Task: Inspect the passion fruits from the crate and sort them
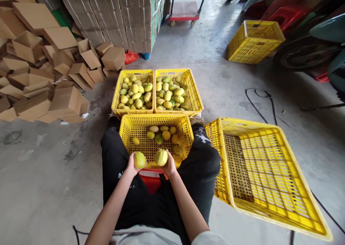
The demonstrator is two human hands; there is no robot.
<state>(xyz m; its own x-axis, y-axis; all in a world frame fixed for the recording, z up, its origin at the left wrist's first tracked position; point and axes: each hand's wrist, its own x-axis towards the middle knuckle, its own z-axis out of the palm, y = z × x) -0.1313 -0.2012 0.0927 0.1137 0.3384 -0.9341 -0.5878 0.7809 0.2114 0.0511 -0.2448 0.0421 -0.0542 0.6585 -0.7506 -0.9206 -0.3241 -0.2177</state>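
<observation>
My left hand is closed around a round yellow-green fruit, the kind of which I cannot make out for sure. A paler, bumpier yellow-green fruit sits in my right hand, fingers curled round its side. Both hands are at the near edge of a yellow plastic crate between my knees. Several loose fruits lie on its slotted floor, mostly toward the right. Beyond it, two more yellow crates, one on the left and one on the right, hold many similar fruits.
A large yellow crate lies tilted by my right knee. Cardboard boxes are heaped at left, beside a tall stack of bundled cardboard. Farther off are a trolley, another yellow crate and a motorbike. Black cable crosses the floor.
</observation>
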